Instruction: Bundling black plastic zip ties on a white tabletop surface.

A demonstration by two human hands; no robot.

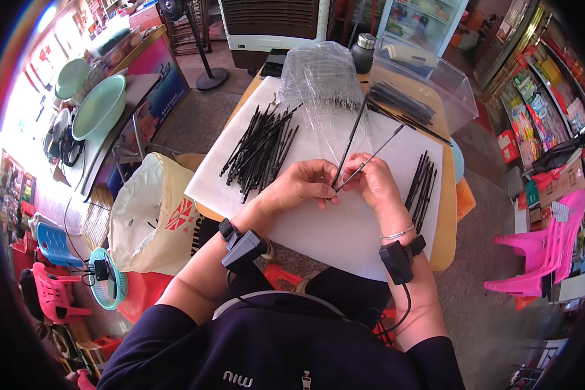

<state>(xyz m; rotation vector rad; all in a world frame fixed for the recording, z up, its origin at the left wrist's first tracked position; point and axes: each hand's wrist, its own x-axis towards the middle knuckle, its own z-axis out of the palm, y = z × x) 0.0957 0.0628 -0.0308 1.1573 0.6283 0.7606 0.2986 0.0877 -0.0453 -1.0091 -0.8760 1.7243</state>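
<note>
Over a white foam sheet (325, 240) both hands are closed near each other. My left hand (309, 184) pinches the lower end of a long thin black rod (353, 133) that leans up and away. Between the fingers of my right hand (372, 182) is another thin dark rod (385, 145), slanting to the far right. The lower ends of the two rods meet by my left fingertips; whether they are joined I cannot tell. A loose pile of black rods (260, 146) lies left of my hands. A smaller row of rods (422, 192) lies to the right.
Clear plastic wrapping (318, 71) covers the sheet's far part. Behind it stand a dark flask (363, 55) and a transparent plastic bin (455, 88). A large white bag (151, 218) sits left of the table. Pink chairs (543, 247) stand right, a green basin (101, 107) left.
</note>
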